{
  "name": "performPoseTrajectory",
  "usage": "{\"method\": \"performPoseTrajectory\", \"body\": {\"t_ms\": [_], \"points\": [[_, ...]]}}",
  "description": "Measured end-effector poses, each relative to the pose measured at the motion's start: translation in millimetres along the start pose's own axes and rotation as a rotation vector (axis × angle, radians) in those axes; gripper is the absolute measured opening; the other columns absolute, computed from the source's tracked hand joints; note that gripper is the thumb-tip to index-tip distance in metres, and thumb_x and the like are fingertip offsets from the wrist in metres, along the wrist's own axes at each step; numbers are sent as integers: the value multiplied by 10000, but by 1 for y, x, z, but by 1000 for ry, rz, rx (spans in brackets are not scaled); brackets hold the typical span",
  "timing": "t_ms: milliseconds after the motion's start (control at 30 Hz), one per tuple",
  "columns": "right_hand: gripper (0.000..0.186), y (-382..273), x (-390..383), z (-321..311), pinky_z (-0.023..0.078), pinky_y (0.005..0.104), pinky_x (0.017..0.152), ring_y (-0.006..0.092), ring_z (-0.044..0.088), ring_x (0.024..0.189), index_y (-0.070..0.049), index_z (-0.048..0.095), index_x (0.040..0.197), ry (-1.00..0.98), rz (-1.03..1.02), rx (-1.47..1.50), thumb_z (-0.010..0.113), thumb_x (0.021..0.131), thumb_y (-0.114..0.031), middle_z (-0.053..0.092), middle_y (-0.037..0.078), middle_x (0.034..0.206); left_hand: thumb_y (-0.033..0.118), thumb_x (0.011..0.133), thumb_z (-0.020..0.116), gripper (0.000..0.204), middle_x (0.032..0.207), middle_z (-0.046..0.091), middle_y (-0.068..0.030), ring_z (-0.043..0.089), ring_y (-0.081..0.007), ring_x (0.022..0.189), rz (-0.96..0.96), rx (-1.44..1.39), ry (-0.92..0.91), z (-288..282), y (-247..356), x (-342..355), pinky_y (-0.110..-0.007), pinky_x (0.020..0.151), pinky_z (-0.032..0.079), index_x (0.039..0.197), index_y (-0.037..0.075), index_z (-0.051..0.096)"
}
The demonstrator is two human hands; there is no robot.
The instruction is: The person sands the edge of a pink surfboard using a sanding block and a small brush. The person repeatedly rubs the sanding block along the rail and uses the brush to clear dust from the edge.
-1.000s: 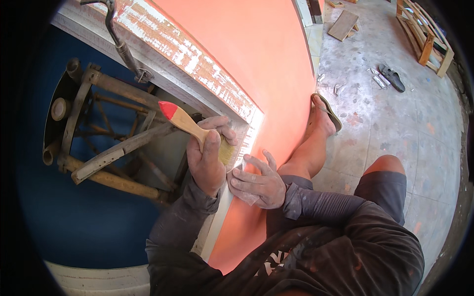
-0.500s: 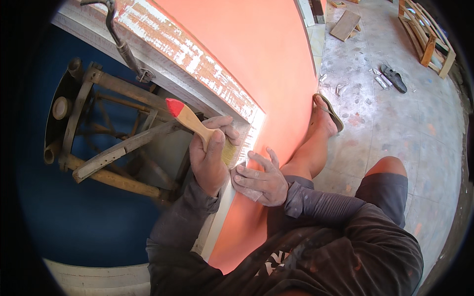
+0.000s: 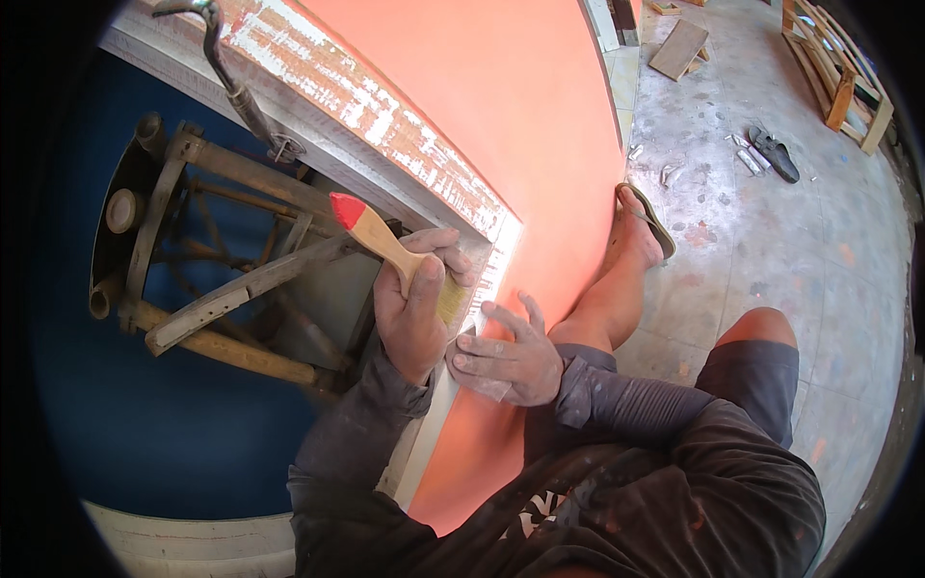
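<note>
My left hand (image 3: 409,313) is closed around a paintbrush (image 3: 378,236) with a wooden handle and a red tip. Its pale yellowish bristles point down toward the corner of a window frame (image 3: 438,405). Just to the right, my right hand (image 3: 511,361) rests at the frame's edge, fingers bent over a folded piece of sandpaper (image 3: 489,387). Most of that sheet is hidden beneath the fingers. Past my hands runs a ledge (image 3: 337,82) with patchy white filler over reddish-brown, beside the coral wall (image 3: 482,106).
A metal window stay (image 3: 231,82) juts from the frame at upper left. Beyond the opening stands a bamboo-and-wood structure (image 3: 241,284). On the tiled floor (image 3: 771,250) lie a dark sandal (image 3: 774,154), a board (image 3: 678,50) and a wooden rack (image 3: 843,87).
Both hands stay nearly in place. The brush has shifted very slightly right, and the whole view has moved a little.
</note>
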State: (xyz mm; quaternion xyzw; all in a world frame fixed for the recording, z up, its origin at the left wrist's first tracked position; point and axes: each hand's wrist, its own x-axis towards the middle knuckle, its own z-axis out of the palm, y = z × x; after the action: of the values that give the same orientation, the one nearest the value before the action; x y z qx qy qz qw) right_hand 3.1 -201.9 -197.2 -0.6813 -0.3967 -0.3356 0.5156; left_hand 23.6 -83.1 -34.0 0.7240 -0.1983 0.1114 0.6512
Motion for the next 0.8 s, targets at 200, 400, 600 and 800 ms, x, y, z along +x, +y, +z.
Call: {"method": "performPoseTrajectory", "body": {"t_ms": [200,400,600,800], "points": [[425,50,20,-25,149,643,1158,377,352,1441,-226,637,1348,6,456,-160,686,926,-234,560,15,1475,273,1063,467,365,930,600,-86,570,-147,855,38,79,-22,2,-3,2,-289,784,485,1237,-36,553],[463,2,-3,-6,163,642,1160,356,375,1438,-238,674,1284,-37,102,-45,766,831,-254,600,1,1417,240,1060,528,334,934,608,-47,558,-117,854,-18,-28,7,2,-4,0,-293,810,482,1231,-45,566],[384,47,15,-24,137,653,1143,383,346,1442,-231,635,1358,1,390,-122,605,976,-219,592,22,1434,284,1064,461,372,917,600,-87,565,-146,842,21,98,-13,5,0,2,-289,768,485,1232,-35,553],[427,5,7,-13,126,627,1171,388,395,1422,-225,655,1322,-54,199,-17,696,897,-215,581,17,1449,256,1059,534,342,929,611,-42,561,-114,852,-10,-17,6,3,-5,1,-285,807,478,1227,-40,568]]}}
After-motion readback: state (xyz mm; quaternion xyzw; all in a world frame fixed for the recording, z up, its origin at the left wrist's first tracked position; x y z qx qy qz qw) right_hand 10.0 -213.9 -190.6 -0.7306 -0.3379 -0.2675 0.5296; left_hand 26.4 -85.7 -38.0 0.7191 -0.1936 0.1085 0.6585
